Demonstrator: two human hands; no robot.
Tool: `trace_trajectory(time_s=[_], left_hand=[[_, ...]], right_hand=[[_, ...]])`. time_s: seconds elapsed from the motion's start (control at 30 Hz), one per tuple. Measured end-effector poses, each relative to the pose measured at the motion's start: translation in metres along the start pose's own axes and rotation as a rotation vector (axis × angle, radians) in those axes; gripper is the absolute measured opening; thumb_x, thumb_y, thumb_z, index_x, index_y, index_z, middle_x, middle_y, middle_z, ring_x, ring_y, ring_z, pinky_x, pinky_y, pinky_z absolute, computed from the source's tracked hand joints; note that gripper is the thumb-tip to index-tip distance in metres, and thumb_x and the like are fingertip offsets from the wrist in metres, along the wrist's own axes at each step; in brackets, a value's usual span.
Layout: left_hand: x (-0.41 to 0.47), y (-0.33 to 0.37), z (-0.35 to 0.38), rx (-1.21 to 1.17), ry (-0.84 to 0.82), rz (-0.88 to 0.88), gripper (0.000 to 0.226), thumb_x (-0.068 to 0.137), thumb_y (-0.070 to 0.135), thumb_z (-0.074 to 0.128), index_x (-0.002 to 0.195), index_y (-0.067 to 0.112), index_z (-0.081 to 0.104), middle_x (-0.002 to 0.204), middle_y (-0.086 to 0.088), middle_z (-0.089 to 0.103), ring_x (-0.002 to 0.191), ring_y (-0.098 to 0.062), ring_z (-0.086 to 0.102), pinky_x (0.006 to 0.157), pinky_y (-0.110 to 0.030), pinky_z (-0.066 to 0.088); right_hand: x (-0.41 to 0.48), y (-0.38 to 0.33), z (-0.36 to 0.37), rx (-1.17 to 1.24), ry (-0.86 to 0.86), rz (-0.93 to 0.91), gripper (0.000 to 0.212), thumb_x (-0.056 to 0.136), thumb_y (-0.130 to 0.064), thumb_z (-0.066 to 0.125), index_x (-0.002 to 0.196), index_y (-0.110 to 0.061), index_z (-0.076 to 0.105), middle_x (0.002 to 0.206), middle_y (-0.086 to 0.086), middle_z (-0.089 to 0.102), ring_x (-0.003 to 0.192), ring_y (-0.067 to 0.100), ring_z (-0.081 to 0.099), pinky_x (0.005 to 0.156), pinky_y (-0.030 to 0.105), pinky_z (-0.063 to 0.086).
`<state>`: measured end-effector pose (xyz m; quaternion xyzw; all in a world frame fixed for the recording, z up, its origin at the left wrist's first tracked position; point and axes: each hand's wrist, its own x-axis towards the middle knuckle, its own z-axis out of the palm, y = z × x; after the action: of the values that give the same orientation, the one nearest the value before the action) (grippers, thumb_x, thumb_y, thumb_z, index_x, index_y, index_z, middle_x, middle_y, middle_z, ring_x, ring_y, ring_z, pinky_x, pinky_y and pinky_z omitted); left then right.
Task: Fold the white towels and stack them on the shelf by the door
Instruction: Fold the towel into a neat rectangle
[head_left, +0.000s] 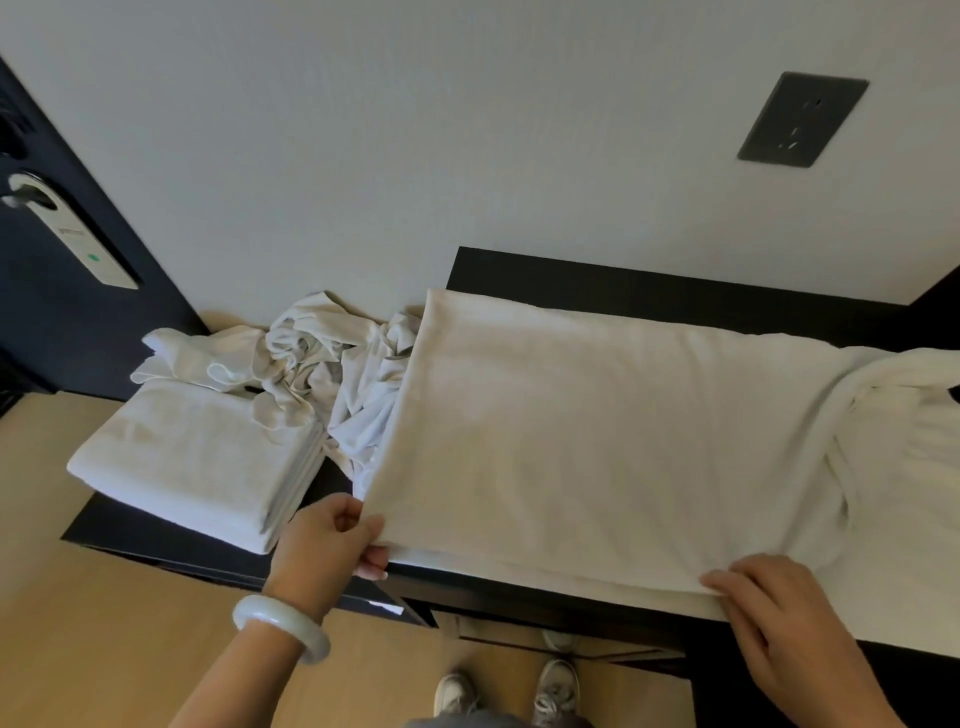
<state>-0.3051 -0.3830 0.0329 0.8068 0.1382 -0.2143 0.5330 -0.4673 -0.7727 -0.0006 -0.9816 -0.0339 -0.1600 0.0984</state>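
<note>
Here's the dark shelf (571, 275), set against the pale wall, and it's carrying plenty. At the shelf's left end sits a stack of folded towels (192, 462), square and neat, its front corner hanging just past the shelf's near edge. Behind that stack, towards the back of the shelf, a crumpled heap of white cloth (322, 364) is touching both the stack and the big one beside it. And the big one: a white towel (597, 431) is spread flat across the middle of the shelf, from the back right out to the near edge. Its right-hand part is bunched into thick rolls (893, 415) at the shelf's right end.

Now the hands, both at the shelf's near edge. The left hand (332, 540) comes up from below with a pale bracelet (280, 626) on the wrist, and it's pinching the towel's near left corner, thumb on top and fingertips tucked underneath. The right hand (779, 613) lies further along that edge, back of the hand up, bent fingers resting on the towel's hem. The thumb is hidden, so I can't say whether it's gripping or only pressing.

Left of the shelf stands the dark door (62, 322), a card (78, 234) hanging on its handle. Above the shelf there's a dark wall plate (802, 119), and below its near edge are two shoes (556, 686) on the wooden floor (104, 649)
</note>
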Motion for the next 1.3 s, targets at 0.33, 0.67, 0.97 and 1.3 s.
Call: trace_trajectory(time_s=[0.33, 0.67, 0.97, 1.3], left_hand=[[0.006, -0.009, 0.003, 0.485, 0.113, 0.127, 0.034, 0.099, 0.031, 0.052, 0.073, 0.010, 0.057, 0.083, -0.008, 0.051, 0.059, -0.016, 0.051, 0.055, -0.024, 0.042], [-0.007, -0.016, 0.000, 0.473, 0.163, 0.464, 0.028, 0.085, 0.013, 0.072, 0.100, 0.026, 0.053, 0.086, 0.009, 0.053, 0.077, -0.008, 0.056, 0.068, -0.019, 0.046], [0.002, -0.014, 0.004, 0.462, 0.130, 0.455, 0.028, 0.090, 0.020, 0.067, 0.110, 0.030, 0.051, 0.094, 0.009, 0.052, 0.082, -0.006, 0.054, 0.069, -0.014, 0.042], [0.015, 0.015, 0.006, 0.300, 0.038, 0.197, 0.008, 0.093, 0.021, 0.065, 0.096, 0.015, 0.062, 0.080, -0.001, 0.065, 0.074, -0.014, 0.061, 0.063, -0.022, 0.045]], right_hand=[[-0.004, 0.001, 0.009, 0.100, 0.026, 0.053, 0.051, 0.106, -0.040, 0.027, 0.088, -0.012, 0.066, 0.092, -0.003, 0.058, 0.083, 0.013, 0.048, 0.085, 0.017, 0.033], [0.002, 0.003, 0.005, 0.093, -0.014, 0.055, 0.035, 0.103, -0.025, 0.030, 0.097, -0.024, 0.065, 0.103, -0.006, 0.049, 0.088, 0.011, 0.046, 0.085, 0.012, 0.033], [0.012, -0.018, 0.008, 0.083, -0.016, 0.031, 0.035, 0.107, -0.039, 0.022, 0.104, -0.021, 0.052, 0.097, 0.005, 0.064, 0.085, 0.016, 0.048, 0.090, 0.015, 0.029], [0.038, -0.037, 0.015, 0.047, -0.050, 0.019, 0.017, 0.081, -0.013, 0.071, 0.098, -0.012, 0.070, 0.099, -0.005, 0.053, 0.082, 0.016, 0.057, 0.071, 0.025, 0.049]])
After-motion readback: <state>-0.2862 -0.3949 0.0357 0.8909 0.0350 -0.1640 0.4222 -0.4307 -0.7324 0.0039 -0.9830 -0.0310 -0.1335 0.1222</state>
